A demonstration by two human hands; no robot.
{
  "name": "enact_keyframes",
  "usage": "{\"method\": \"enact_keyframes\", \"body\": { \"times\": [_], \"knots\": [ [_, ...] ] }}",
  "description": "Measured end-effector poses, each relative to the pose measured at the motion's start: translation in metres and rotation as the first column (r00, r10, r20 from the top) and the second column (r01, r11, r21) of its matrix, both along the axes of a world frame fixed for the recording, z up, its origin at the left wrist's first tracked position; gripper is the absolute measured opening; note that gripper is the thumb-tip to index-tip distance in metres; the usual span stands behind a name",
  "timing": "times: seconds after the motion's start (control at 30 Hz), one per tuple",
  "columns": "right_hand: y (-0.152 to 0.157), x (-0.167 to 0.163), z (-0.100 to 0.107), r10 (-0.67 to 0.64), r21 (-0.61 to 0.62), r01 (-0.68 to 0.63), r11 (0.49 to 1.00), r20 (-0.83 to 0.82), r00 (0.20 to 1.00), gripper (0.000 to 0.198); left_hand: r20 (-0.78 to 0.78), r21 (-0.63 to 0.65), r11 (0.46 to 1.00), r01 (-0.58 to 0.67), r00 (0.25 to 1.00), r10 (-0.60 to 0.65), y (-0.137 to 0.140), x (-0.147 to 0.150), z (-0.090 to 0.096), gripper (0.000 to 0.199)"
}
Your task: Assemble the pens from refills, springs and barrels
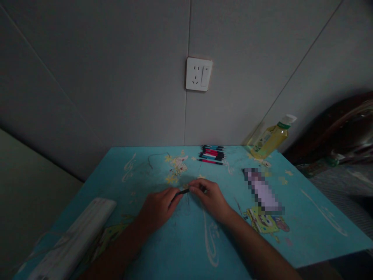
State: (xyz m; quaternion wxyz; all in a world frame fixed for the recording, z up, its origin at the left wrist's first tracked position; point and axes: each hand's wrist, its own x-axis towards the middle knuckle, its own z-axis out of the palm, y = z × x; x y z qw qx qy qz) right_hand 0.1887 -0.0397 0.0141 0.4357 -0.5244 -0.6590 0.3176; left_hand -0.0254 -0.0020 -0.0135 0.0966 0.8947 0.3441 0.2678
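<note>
Between my hands, low over the middle of the table, is a thin dark pen (pixel 183 191). My left hand (pixel 159 207) has its thumb and fingers closed round one end of it. At the other end, the fingertips of my right hand (pixel 210 196) pinch it. Both ends of the pen are largely covered by my fingers. Beyond my right hand, near the wall, lies a row of several pens (pixel 212 154) in red, blue and black, side by side.
A blue table (pixel 180 249) with cartoon prints stands against a grey wall with a socket (pixel 199 74). At the back right is a bottle of yellow liquid (pixel 269 140); nearer lies a blurred-out phone-like object (pixel 264 192). A white power strip (pixel 75 237) lies at the left.
</note>
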Motion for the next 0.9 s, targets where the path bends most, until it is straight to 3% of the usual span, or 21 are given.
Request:
{"method": "enact_keyframes", "body": {
  "times": [0.13, 0.3, 0.67, 0.8, 0.9],
  "knots": [
    [-0.0016, -0.0016, 0.0032, 0.025, 0.03, -0.025, 0.999, 0.02, 0.999, 0.023, 0.015, -0.003, 1.0, 0.001, 1.0, -0.001, 0.001, -0.0007, -0.0005, 0.02],
    [-0.0007, -0.0004, -0.0009, 0.061, -0.058, -0.057, 0.997, 0.057, 0.997, 0.034, -0.023, -0.012, 1.0, 0.01, 1.0, -0.01, 0.0, -0.0001, 0.0008, 0.021],
    [-0.0005, 0.0004, -0.0003, 0.018, 0.053, -0.024, 0.998, 0.098, 0.995, 0.017, -0.007, -0.112, 0.993, -0.031, 1.0, 0.03, 0.0009, 0.0003, 0.0033, 0.022],
    [0.0017, 0.0046, -0.0011, -0.05, 0.1, 0.023, 0.995, 0.275, 0.96, 0.017, -0.042, -0.113, 0.99, -0.084, 0.996, 0.08, 0.0004, 0.0022, 0.004, 0.023],
    [0.0041, 0.0077, -0.0062, -0.078, 0.089, 0.039, 0.995, 0.497, 0.864, 0.015, -0.058, -0.093, 0.987, -0.128, 0.991, 0.123, 0.0012, 0.0026, 0.0013, 0.023]
  ]
}}
